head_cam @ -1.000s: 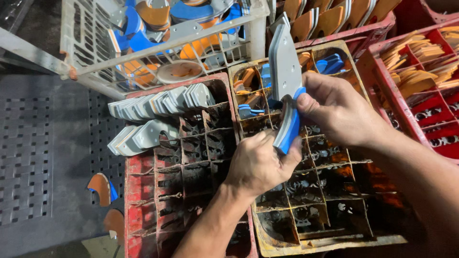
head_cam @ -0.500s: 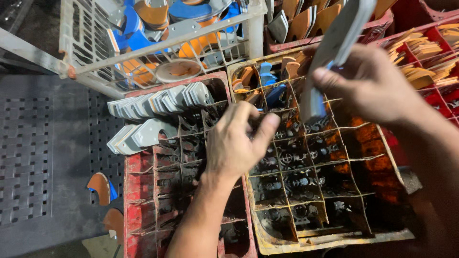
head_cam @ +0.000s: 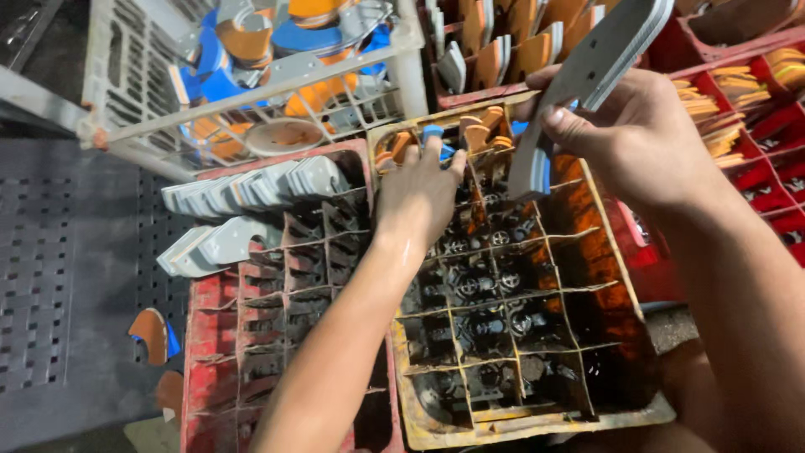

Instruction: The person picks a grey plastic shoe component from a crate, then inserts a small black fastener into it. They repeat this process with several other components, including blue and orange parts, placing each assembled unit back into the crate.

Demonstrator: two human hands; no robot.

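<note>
Grey blades (head_cam: 587, 75) pinched between right hand (head_cam: 646, 138) fingers (head_cam: 566, 126)

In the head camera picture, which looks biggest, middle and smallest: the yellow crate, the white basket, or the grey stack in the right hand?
1. Yellow crate, biggest.
2. White basket; partly cut off by the picture's edge, so this place is unsure.
3. Grey stack in the right hand, smallest, though nearer the camera.

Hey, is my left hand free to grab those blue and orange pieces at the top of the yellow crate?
Probably yes. The left hand is empty and already reaches into the top compartments of the yellow divided crate, fingertips at the blue and orange curved pieces. Nothing covers them; the right hand holds its stack of grey flat pieces off to the side.
</note>
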